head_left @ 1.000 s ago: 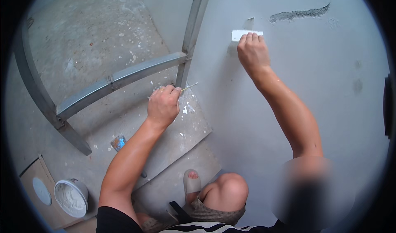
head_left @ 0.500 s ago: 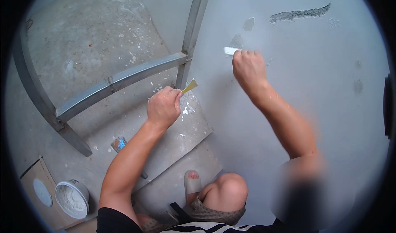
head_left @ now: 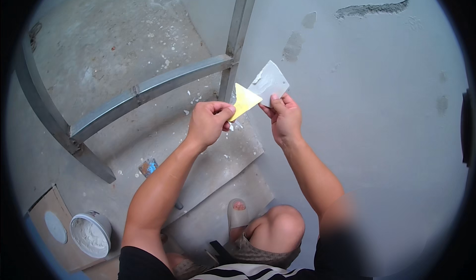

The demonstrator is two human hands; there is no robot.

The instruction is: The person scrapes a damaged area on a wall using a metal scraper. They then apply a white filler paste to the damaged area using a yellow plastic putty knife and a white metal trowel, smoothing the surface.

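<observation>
In front of the grey wall [head_left: 377, 121], my left hand [head_left: 209, 124] pinches a yellow putty scraper [head_left: 245, 102] by its lower edge. My right hand [head_left: 285, 117] grips a whitish, flat putty scraper [head_left: 270, 83] with fingers behind it and the thumb in front. Some white paste clings near that scraper's upper left edge. The two blades meet or overlap at the yellow one's right corner; whether they touch I cannot tell. Above them the wall bears a darker grey patch [head_left: 292, 47], a smaller patch [head_left: 309, 20] and a rough gouge [head_left: 372, 9].
A metal frame [head_left: 153, 87] stands at the left, one post close to my hands. At lower left a white bucket of white paste [head_left: 91, 234] sits beside a round lid [head_left: 55, 227] on cardboard [head_left: 39, 211]. A blue-marked tool [head_left: 148, 167] lies on the speckled floor.
My right hand has come down and left from the wall patch, turning its scraper face-up. The left hand has moved slightly right and turned the yellow scraper, bringing both blades together.
</observation>
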